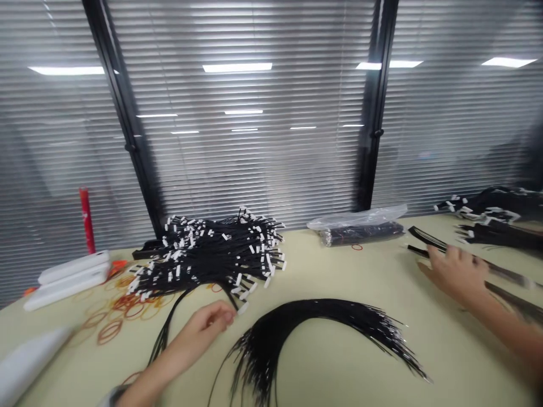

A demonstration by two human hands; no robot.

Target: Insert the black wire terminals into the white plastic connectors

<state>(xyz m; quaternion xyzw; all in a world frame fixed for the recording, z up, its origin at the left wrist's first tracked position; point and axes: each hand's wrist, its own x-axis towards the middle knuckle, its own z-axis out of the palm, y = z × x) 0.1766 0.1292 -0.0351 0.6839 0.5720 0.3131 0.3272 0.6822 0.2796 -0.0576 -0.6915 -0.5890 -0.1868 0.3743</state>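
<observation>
A large heap of black wires with white connector ends (203, 254) lies at the middle of the pale table (339, 345). My left hand (207, 319) sits just in front of it, its fingers curled together at the heap's near edge. Its fingertips are among thin black wires, and I cannot tell if they grip any. A curved sheaf of bare-ended black wires (314, 333) lies to the right of that hand. My right hand (456, 274) hovers with spread fingers over long straight black wire bundles (483, 265), holding nothing visible.
Orange rubber bands (114, 311), white boxes (68, 280) and a red tube (87, 220) stand at left. A white object (29, 362) lies at the near left. A plastic bag of black wires (358, 229) and more connector-ended wires (492, 212) lie along the far edge by window blinds.
</observation>
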